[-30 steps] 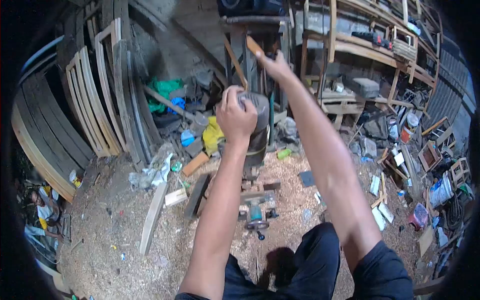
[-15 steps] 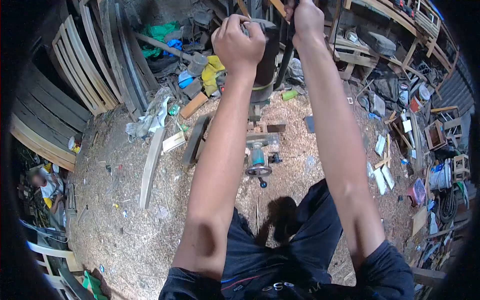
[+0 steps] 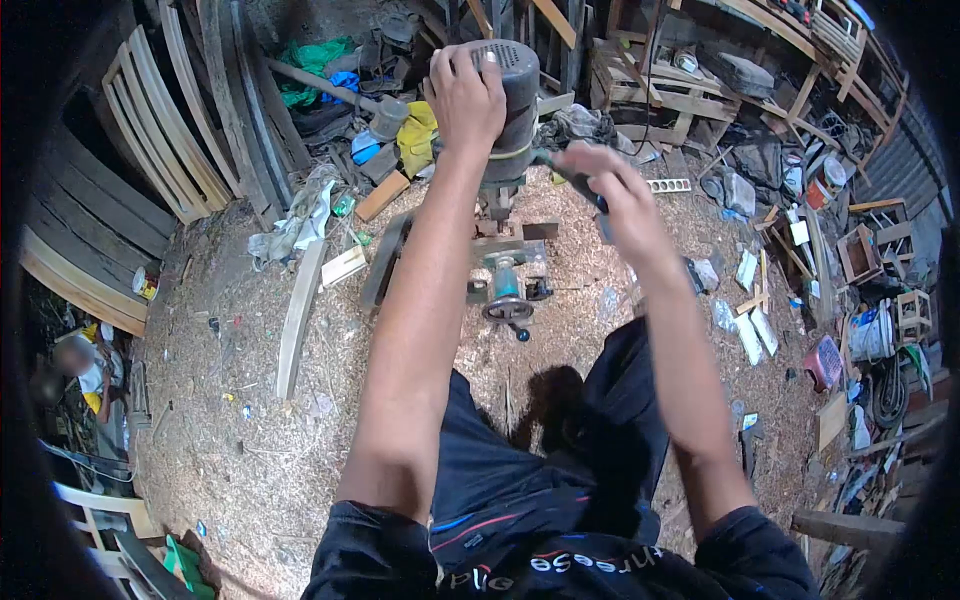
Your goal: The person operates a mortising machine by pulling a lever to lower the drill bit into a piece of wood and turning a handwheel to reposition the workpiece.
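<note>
A dark cylindrical motor housing (image 3: 515, 110) with a perforated cap stands upright on a machine in front of me. My left hand (image 3: 468, 100) is closed around the near left edge of its top, fingers curled over. To the right of the motor, my right hand (image 3: 628, 210), slightly blurred, is closed around the dark grip of a lever (image 3: 570, 178) that runs in toward the machine. Below the motor sits the machine's vise area, with a teal part (image 3: 506, 282) and a round handwheel (image 3: 507, 311) with a black knob.
Wood shavings (image 3: 240, 470) cover the floor. Curved boards (image 3: 160, 130) lean at the left, and one curved piece (image 3: 300, 320) lies on the floor. Another person (image 3: 92, 380) sits at the far left. Scrap wood, small stools (image 3: 912, 318) and a pink basket (image 3: 825, 362) line the right side.
My right hand has come down from high beside the motor, bringing the lever grip lower and nearer me. My left hand stays on the motor, which appears lower in view.
</note>
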Tool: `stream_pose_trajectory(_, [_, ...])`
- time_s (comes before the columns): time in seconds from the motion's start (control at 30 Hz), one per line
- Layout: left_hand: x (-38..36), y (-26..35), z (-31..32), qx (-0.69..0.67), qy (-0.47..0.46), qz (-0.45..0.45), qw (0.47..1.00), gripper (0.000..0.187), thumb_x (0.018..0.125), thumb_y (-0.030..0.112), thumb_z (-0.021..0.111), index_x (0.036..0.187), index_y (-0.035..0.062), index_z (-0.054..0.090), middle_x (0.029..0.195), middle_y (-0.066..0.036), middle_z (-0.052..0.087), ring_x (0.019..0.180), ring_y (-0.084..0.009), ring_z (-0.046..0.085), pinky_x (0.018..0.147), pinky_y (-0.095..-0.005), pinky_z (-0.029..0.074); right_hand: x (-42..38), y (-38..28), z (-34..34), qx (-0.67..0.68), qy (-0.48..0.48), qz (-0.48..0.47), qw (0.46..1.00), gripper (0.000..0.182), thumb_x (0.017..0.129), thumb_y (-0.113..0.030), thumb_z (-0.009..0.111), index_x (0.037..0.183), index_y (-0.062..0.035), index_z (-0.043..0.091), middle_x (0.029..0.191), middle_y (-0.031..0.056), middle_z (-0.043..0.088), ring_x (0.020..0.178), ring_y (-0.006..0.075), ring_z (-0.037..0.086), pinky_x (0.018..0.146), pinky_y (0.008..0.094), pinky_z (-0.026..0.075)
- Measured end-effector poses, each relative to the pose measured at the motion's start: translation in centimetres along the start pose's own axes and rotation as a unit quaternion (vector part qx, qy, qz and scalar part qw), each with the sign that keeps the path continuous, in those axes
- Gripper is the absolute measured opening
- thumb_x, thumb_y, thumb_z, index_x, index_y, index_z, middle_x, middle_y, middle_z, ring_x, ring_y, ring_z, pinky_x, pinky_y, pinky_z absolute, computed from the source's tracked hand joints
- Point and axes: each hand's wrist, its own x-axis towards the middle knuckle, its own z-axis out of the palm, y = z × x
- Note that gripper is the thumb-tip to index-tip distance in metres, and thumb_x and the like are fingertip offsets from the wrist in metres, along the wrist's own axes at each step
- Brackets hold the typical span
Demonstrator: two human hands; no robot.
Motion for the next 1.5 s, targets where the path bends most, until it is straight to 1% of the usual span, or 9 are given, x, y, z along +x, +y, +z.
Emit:
stream_pose_trajectory(0.1, [-2.7, 0.1, -1.7, -0.035, -0.061, -0.019, 0.997, 0.051, 0.103, 0.031, 0.043, 0.145, 0.0028, 0.041, 0.152, -0.024, 0.036, 0.146, -0.0417, 0.026, 0.119, -0.0470, 0.022, 4.2, -1.7, -1.4, -0.200, -0.142, 0.200, 0.949, 0.034, 0.094, -0.012, 0.049, 0.120, 0.0081, 0.057, 0.103, 0.0178, 0.065, 0.096, 0.0216, 0.064, 0.080, 0.0360, 0.054])
stream_pose_trajectory(0.2, [-7.1, 1.2, -5.2, -0.130, -0.051, -0.051, 0.989, 0.054, 0.101, 0.030, 0.046, 0.146, 0.0004, 0.039, 0.154, -0.021, 0.034, 0.142, -0.0411, 0.032, 0.115, -0.0616, 0.022, 6.4, -5.7, 0.9, -0.323, -0.216, 0.366, 0.846, 0.038, 0.095, -0.012, 0.049, 0.127, 0.0087, 0.050, 0.104, 0.0214, 0.065, 0.080, 0.0223, 0.067, 0.058, 0.0318, 0.057])
stream_pose_trajectory(0.27, [-12.2, 0.1, -6.6, -0.157, -0.056, -0.098, 0.981, 0.048, 0.098, 0.023, 0.052, 0.140, -0.0005, 0.044, 0.144, -0.024, 0.047, 0.134, -0.0416, 0.042, 0.112, -0.0567, 0.029, 7.2, -5.7, 1.8, -0.345, -0.230, 0.431, 0.801, 0.038, 0.097, -0.013, 0.048, 0.128, 0.0077, 0.048, 0.098, 0.0195, 0.064, 0.068, 0.0216, 0.065, 0.049, 0.0286, 0.054])
stream_pose_trajectory(0.33, [-17.2, -0.6, -9.0, -0.098, -0.250, -0.212, 0.940, 0.041, 0.096, 0.018, 0.055, 0.133, 0.0000, 0.050, 0.130, -0.024, 0.057, 0.124, -0.0410, 0.052, 0.106, -0.0522, 0.037, 8.2, -3.3, 1.3, -0.358, -0.246, 0.466, 0.771, 0.032, 0.098, -0.015, 0.049, 0.123, 0.0057, 0.052, 0.083, 0.0132, 0.063, 0.056, 0.0187, 0.060, 0.043, 0.0243, 0.049])
stream_pose_trajectory(0.37, [-21.1, -2.1, -8.7, -0.099, -0.284, -0.197, 0.933, 0.038, 0.096, 0.019, 0.056, 0.129, 0.0000, 0.052, 0.125, -0.024, 0.060, 0.121, -0.0405, 0.054, 0.103, -0.0533, 0.039, 8.1, -2.3, 1.4, -0.357, -0.212, 0.453, 0.789, 0.015, 0.095, -0.012, 0.054, 0.095, 0.0017, 0.061, 0.066, 0.0057, 0.053, 0.052, 0.0133, 0.055, 0.040, 0.0268, 0.039])
stream_pose_trajectory(0.5, [-32.7, -4.5, -7.2, -0.117, -0.398, -0.300, 0.859, 0.053, 0.095, 0.027, 0.057, 0.140, 0.0003, 0.044, 0.140, -0.025, 0.048, 0.132, -0.0425, 0.045, 0.104, -0.0591, 0.038, 6.1, -0.8, 0.4, -0.327, -0.128, 0.421, 0.836, 0.017, 0.092, -0.010, 0.058, 0.080, 0.0021, 0.061, 0.064, 0.0050, 0.052, 0.047, 0.0124, 0.045, 0.039, 0.0311, 0.034])
stream_pose_trajectory(0.67, [-40.2, -3.4, -4.9, -0.058, -0.430, -0.345, 0.832, 0.082, 0.094, 0.032, 0.057, 0.156, 0.0015, 0.013, 0.161, -0.027, 0.012, 0.146, -0.0505, 0.016, 0.117, -0.0581, 0.024, 3.6, 0.4, -0.4, -0.326, -0.085, 0.419, 0.843, 0.019, 0.087, -0.012, 0.059, 0.083, 0.0060, 0.060, 0.061, 0.0070, 0.053, 0.047, 0.0163, 0.049, 0.042, 0.0355, 0.038])
stream_pose_trajectory(0.83, [-41.6, -2.0, -4.8, -0.121, -0.371, -0.361, 0.847, 0.100, 0.089, 0.021, 0.064, 0.155, -0.0016, -0.006, 0.157, -0.037, -0.010, 0.146, -0.0568, -0.006, 0.120, -0.0568, 0.014, 1.5, 0.5, -0.4, -0.276, -0.064, 0.450, 0.847, 0.019, 0.085, -0.014, 0.060, 0.090, 0.0044, 0.059, 0.060, 0.0053, 0.053, 0.048, 0.0149, 0.049, 0.044, 0.0353, 0.037])
stream_pose_trajectory(1.5, [-41.8, -1.9, -5.6, -0.211, -0.328, -0.332, 0.859, 0.098, 0.084, 0.015, 0.063, 0.153, -0.0079, -0.002, 0.155, -0.041, -0.011, 0.145, -0.0595, -0.003, 0.119, -0.0574, 0.013, -4.1, 2.7, 0.4, -0.068, 0.046, 0.426, 0.901, 0.022, 0.085, -0.006, 0.061, 0.099, 0.0103, 0.057, 0.053, 0.0042, 0.049, 0.036, 0.0119, 0.041, 0.033, 0.0300, 0.030])
